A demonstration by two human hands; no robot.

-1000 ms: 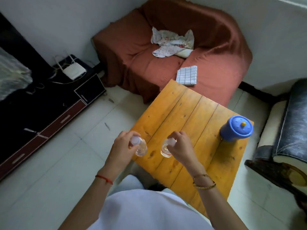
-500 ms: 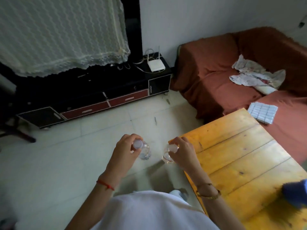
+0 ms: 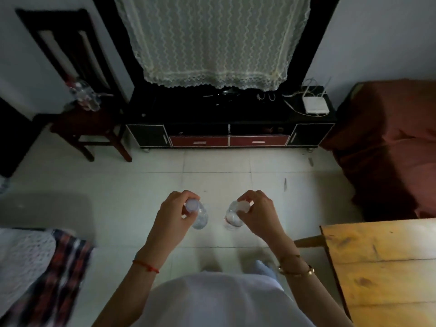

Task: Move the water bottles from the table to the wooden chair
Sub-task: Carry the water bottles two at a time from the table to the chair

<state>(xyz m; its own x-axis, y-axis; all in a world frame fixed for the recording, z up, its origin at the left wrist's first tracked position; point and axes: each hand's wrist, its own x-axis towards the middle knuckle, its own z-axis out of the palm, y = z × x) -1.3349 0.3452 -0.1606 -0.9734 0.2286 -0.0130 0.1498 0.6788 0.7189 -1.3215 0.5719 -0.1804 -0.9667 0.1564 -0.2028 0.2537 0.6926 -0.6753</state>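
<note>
My left hand (image 3: 173, 215) grips a small clear water bottle (image 3: 199, 214) by its capped top. My right hand (image 3: 260, 213) holds a second clear water bottle (image 3: 232, 217) the same way. Both bottles hang above the tiled floor in front of my body. The wooden table (image 3: 382, 267) lies at the lower right, off to the side of my right arm. A dark wooden chair (image 3: 87, 123) stands at the far left against the wall, with a few clear bottles (image 3: 85, 94) blurred on its seat.
A black TV cabinet (image 3: 228, 133) with red drawers lines the far wall under a lace cloth (image 3: 212, 41). A white router (image 3: 316, 106) sits on it. A red-covered sofa (image 3: 396, 147) fills the right. A plaid cloth (image 3: 54, 279) lies at lower left. Pale floor tiles spread between.
My view has swung left, away from the table and sofa, toward the cabinet and chair. Both hands carried their bottles off the table and over the floor.
</note>
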